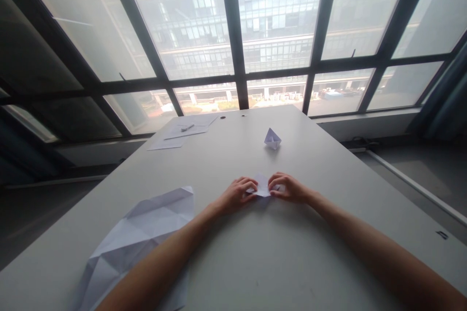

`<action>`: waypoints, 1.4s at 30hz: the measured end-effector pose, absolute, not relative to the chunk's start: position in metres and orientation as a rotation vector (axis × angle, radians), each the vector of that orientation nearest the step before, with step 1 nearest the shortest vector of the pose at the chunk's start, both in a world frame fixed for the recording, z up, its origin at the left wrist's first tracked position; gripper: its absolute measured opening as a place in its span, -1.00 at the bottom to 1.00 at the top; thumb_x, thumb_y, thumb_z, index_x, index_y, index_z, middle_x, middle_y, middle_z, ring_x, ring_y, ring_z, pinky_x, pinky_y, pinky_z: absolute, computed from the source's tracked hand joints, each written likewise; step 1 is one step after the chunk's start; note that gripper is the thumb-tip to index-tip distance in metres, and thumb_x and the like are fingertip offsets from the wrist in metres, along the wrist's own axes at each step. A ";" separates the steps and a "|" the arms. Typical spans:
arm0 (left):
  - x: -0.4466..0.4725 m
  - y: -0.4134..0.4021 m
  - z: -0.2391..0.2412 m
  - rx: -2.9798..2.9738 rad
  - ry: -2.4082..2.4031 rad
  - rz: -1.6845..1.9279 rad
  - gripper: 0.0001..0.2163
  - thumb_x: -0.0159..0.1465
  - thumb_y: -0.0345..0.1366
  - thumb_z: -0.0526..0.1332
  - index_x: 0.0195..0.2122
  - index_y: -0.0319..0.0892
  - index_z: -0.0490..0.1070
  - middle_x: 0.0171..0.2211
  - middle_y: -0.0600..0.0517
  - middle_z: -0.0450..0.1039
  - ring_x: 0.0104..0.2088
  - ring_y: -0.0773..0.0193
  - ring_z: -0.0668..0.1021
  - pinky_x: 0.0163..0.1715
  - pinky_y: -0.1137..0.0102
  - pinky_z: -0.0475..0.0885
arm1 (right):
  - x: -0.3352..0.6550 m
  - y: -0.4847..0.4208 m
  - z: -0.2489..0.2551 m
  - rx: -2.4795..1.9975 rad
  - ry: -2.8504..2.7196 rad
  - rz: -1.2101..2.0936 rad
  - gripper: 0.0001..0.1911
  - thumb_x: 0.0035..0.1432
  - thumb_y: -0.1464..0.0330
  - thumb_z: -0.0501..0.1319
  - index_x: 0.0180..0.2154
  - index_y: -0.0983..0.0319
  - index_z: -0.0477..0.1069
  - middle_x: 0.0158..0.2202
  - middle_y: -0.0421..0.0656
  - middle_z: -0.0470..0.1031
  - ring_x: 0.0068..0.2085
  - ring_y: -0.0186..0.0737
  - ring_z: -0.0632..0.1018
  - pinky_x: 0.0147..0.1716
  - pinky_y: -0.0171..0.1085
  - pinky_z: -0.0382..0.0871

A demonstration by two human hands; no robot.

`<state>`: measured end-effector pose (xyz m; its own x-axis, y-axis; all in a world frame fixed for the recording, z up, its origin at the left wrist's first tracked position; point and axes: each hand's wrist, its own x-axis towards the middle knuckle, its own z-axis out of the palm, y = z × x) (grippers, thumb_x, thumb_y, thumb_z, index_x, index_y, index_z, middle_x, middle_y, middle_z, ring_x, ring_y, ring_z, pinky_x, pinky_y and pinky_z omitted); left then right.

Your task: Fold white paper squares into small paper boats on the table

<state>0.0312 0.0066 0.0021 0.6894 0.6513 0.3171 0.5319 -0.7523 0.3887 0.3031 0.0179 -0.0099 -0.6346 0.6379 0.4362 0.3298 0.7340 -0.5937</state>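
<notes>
Between my two hands is a small piece of folded white paper (262, 185), held just over the table. My left hand (239, 191) pinches its left side, thumb below and fingers curled on top. On the opposite side, my right hand (288, 187) grips the right edge between thumb and fingers. Parts of the paper are hidden behind the fingers. A folded paper boat (272, 139) stands a little farther off, beyond my right hand. Under and beside my left forearm lies a large creased sheet of paper (146, 228).
The white table (233, 155) reaches to a wall of windows (277, 14). Flat paper sheets (193, 129) with a pen-like white object (187, 128) lie at its far left. A dark round hole (223, 117) is near the far edge. A small black mark (441, 235) shows at the right.
</notes>
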 end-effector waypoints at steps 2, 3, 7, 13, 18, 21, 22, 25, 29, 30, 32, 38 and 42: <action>0.031 0.007 0.002 2.635 0.944 0.641 -0.88 0.36 -0.19 0.21 -0.16 -0.07 0.46 0.01 -0.01 0.50 0.07 0.16 0.46 0.12 0.25 0.32 | 0.305 0.018 -0.009 -0.689 -2.304 0.626 -0.91 0.13 0.31 0.36 -0.28 0.15 0.57 -0.17 -0.10 0.56 -0.13 -0.15 0.54 -0.06 -0.19 0.39; 0.031 0.007 0.002 2.635 0.945 0.638 -0.88 0.37 -0.20 0.20 -0.15 -0.07 0.47 0.01 -0.01 0.50 0.07 0.15 0.46 0.12 0.25 0.33 | 0.306 0.018 -0.009 -0.692 -2.296 0.620 -0.90 0.13 0.29 0.36 -0.29 0.16 0.57 -0.18 -0.10 0.57 -0.14 -0.15 0.54 -0.07 -0.19 0.40; 0.032 0.007 0.001 2.599 0.991 0.648 -0.80 0.36 -0.27 0.18 0.00 -0.06 0.43 -0.01 -0.02 0.52 0.06 0.13 0.48 0.10 0.25 0.35 | 0.303 0.019 -0.014 -0.780 -2.223 0.605 -0.88 0.21 0.30 0.29 -0.30 0.19 0.57 -0.28 -0.10 0.58 -0.22 -0.16 0.55 -0.15 -0.20 0.42; 0.032 0.010 -0.003 2.554 1.047 0.703 -0.76 0.39 -0.26 0.13 0.06 -0.07 0.39 -0.01 -0.02 0.52 0.01 0.14 0.53 0.06 0.27 0.38 | 0.300 0.023 -0.025 -0.922 -2.155 0.549 -0.88 0.22 0.39 0.23 -0.30 0.22 0.57 -0.38 -0.15 0.52 -0.41 -0.28 0.50 -0.34 -0.30 0.37; 0.031 0.011 -0.004 2.470 1.072 0.752 -0.76 0.46 -0.19 0.03 0.04 -0.08 0.39 -0.13 0.00 0.54 -0.10 0.18 0.56 -0.01 0.29 0.41 | 0.299 0.025 -0.026 -0.875 -2.157 0.453 -0.84 0.26 0.40 0.20 -0.32 0.20 0.56 -0.35 -0.12 0.52 -0.30 -0.21 0.51 -0.26 -0.27 0.38; 0.029 0.011 -0.004 2.435 1.068 0.787 -0.74 0.45 -0.22 0.04 0.12 -0.08 0.33 -0.16 0.00 0.52 -0.15 0.20 0.57 -0.07 0.30 0.44 | 0.298 0.026 -0.027 -0.934 -2.131 0.428 -0.81 0.28 0.41 0.16 -0.19 0.18 0.56 -0.33 -0.14 0.53 -0.32 -0.23 0.50 -0.27 -0.28 0.37; 0.029 0.011 -0.005 2.420 1.065 0.817 -0.70 0.44 -0.25 0.06 0.17 -0.07 0.28 -0.15 0.00 0.51 -0.16 0.21 0.57 -0.08 0.30 0.45 | 0.298 0.026 -0.028 -0.962 -2.114 0.446 -0.77 0.28 0.42 0.16 -0.09 0.18 0.53 -0.33 -0.16 0.53 -0.35 -0.25 0.49 -0.29 -0.28 0.37; 0.027 0.012 -0.006 2.375 1.038 0.904 -0.59 0.39 -0.34 0.10 0.26 -0.02 0.19 -0.04 -0.03 0.43 -0.18 0.26 0.58 -0.11 0.33 0.49 | 0.298 0.027 -0.030 -0.986 -2.085 0.495 -0.68 0.25 0.45 0.16 0.03 0.17 0.44 -0.31 -0.19 0.54 -0.37 -0.28 0.49 -0.31 -0.30 0.38; 0.028 0.013 -0.008 2.426 1.009 0.879 -0.79 0.38 -0.36 0.11 -0.09 -0.11 0.52 -0.01 -0.06 0.39 -0.27 0.31 0.57 -0.19 0.36 0.51 | 0.298 0.028 -0.031 -0.950 -2.152 0.385 -0.84 0.23 0.45 0.19 -0.25 0.16 0.55 -0.21 -0.12 0.53 -0.21 -0.20 0.52 -0.20 -0.24 0.39; 0.028 0.014 -0.009 2.445 1.002 0.869 -0.80 0.38 -0.35 0.12 -0.17 -0.13 0.56 -0.03 -0.07 0.39 -0.27 0.31 0.57 -0.19 0.36 0.50 | 0.298 0.028 -0.031 -0.950 -2.171 0.361 -0.84 0.22 0.45 0.20 -0.30 0.16 0.56 -0.19 -0.11 0.53 -0.19 -0.19 0.52 -0.19 -0.23 0.39; 0.028 0.014 -0.011 2.465 0.995 0.861 -0.81 0.36 -0.35 0.15 -0.24 -0.13 0.58 -0.05 -0.07 0.41 -0.22 0.27 0.56 -0.15 0.34 0.49 | 0.298 0.028 -0.031 -0.959 -2.193 0.348 -0.82 0.21 0.47 0.21 -0.32 0.15 0.58 -0.20 -0.10 0.53 -0.17 -0.17 0.52 -0.18 -0.22 0.39; 0.028 0.016 -0.010 2.521 0.962 0.819 -0.79 0.35 -0.40 0.14 -0.10 -0.10 0.56 -0.12 -0.05 0.50 -0.08 0.18 0.53 0.00 0.28 0.43 | 0.298 0.027 -0.030 -0.972 -2.206 0.339 -0.80 0.21 0.49 0.22 -0.27 0.14 0.60 -0.20 -0.11 0.53 -0.16 -0.17 0.52 -0.18 -0.22 0.40; 0.028 0.016 -0.008 2.563 0.978 0.776 -0.68 0.34 -0.41 0.13 0.08 -0.08 0.49 -0.12 -0.05 0.50 -0.09 0.18 0.52 0.01 0.27 0.42 | 0.298 0.027 -0.030 -0.948 -2.249 0.325 -0.74 0.22 0.49 0.21 -0.18 0.08 0.61 -0.14 -0.10 0.54 -0.12 -0.16 0.52 -0.14 -0.20 0.40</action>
<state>0.0284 0.0159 -0.0078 0.6247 0.6817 0.3808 0.5256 -0.7277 0.4406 0.2982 0.0273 -0.0303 -0.5142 0.7082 0.4837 0.5424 0.7054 -0.4563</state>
